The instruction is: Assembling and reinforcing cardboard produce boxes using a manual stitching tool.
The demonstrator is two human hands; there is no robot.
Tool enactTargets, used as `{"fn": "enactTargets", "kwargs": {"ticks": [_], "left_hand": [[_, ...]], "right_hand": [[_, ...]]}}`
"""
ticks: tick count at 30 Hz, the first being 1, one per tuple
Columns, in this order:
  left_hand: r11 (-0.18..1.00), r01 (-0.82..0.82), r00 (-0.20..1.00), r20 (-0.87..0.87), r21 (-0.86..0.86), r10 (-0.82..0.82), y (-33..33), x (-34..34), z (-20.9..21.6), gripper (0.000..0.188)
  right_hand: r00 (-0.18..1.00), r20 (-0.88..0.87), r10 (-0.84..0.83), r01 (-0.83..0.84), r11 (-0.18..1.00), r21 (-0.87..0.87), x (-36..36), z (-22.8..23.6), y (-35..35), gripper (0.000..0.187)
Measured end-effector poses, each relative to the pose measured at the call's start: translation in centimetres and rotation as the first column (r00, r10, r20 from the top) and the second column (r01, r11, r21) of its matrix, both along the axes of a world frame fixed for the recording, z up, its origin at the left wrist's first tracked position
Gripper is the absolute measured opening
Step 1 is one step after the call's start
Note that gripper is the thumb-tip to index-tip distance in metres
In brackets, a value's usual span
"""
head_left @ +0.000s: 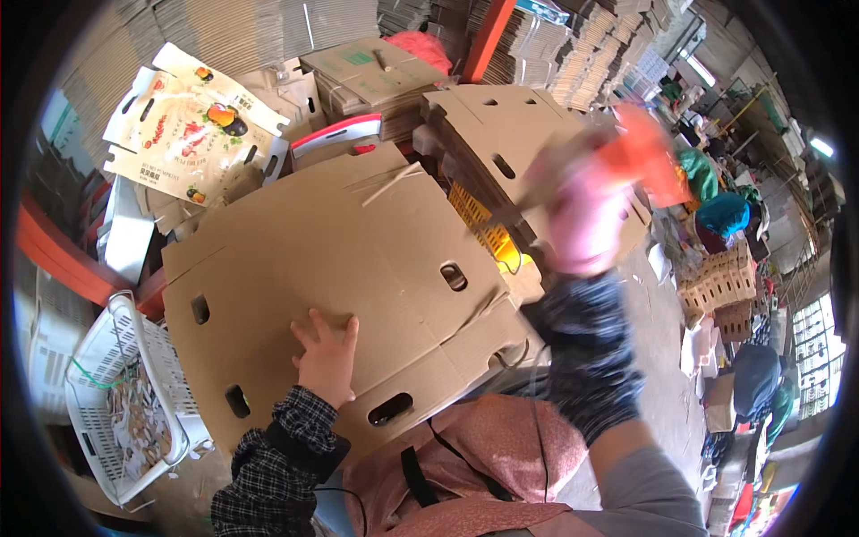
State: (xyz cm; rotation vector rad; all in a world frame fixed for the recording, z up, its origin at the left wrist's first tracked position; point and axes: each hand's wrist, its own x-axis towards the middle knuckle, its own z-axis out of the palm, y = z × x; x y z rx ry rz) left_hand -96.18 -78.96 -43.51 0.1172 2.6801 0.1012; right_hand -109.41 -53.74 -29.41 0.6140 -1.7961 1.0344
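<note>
A large flat brown cardboard sheet [304,259] with several cut-out hand holes and creased edges lies in front of me. My left hand [328,362] rests on its near part, fingers spread and holding nothing. Raised past the sheet's right edge is my right hand [591,215], smeared by motion and pink, as if gloved. An orange-red blur [653,157] and a brownish-grey blur [550,174] show beside it; whether the hand holds either of them cannot be made out. Its fingers are not distinct.
Behind the right hand lies another stack of brown cardboard sheets [501,116]. A yellow crate [479,219] shows between the stacks. Left stands a white basket [179,438] with cardboard scraps; above it lies a printed cream carton sheet [197,134]. Red posts [63,251] flank the area. People work at far right.
</note>
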Motion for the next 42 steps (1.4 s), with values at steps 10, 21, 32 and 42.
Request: {"fn": "enactTargets", "kwargs": {"ticks": [10, 21, 32, 42], "left_hand": [[1.000, 0.005, 0.999, -0.042, -0.022, -0.006, -0.3, 0.0, -1.8, 0.116], [0.999, 0.021, 1.000, -0.005, -0.043, -0.022, -0.2, -0.5, -0.9, 0.114], [1.000, 0.019, 1.000, 0.016, 0.019, -0.020, -0.7, -0.3, 0.1, 0.115], [1.000, -0.021, 0.999, -0.037, 0.013, 0.021, -0.7, -0.1, -0.7, 0.122]], "right_hand": [[0.916, 0.385, 0.110, -0.058, 0.988, -0.143, -0.9, -9.8, -3.1, 0.013], [0.811, 0.022, 0.584, -0.518, 0.735, -0.437, 2.1, 10.5, 0.6, 0.036], [0.730, 0.312, 0.609, -0.244, 0.658, -0.713, -0.2, -3.9, 0.5, 0.015], [0.766, 0.633, -0.113, -0.063, 0.967, 0.247, -0.4, -18.1, -3.6, 0.051]]}}
